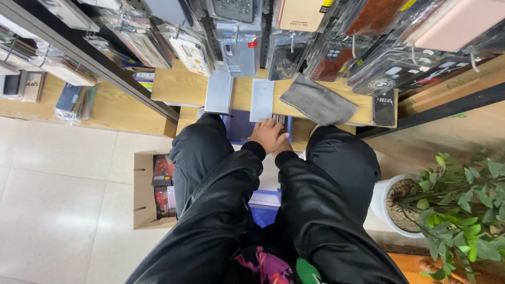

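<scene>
Both my arms, in black shiny sleeves, reach forward to a low wooden shelf (294, 89). My left hand (267, 134) lies palm down over a blue mesh basket (236, 126) just under the shelf's front edge, its fingers pointing at a white flat package (261, 100). My right hand (284, 146) is tucked beneath the left one and mostly hidden. Whether either hand holds anything is hidden. On the shelf lie a grey flat packet (219, 92), a crumpled grey cloth (318, 102) and a black phone case (384, 108).
Many packaged phone cases (326, 52) hang on hooks above the shelf. An open cardboard box (142, 189) with red packets stands on the tiled floor at left. A blue bin (265, 206) sits between my legs. A potted plant (463, 205) in a white pot (380, 200) stands at right.
</scene>
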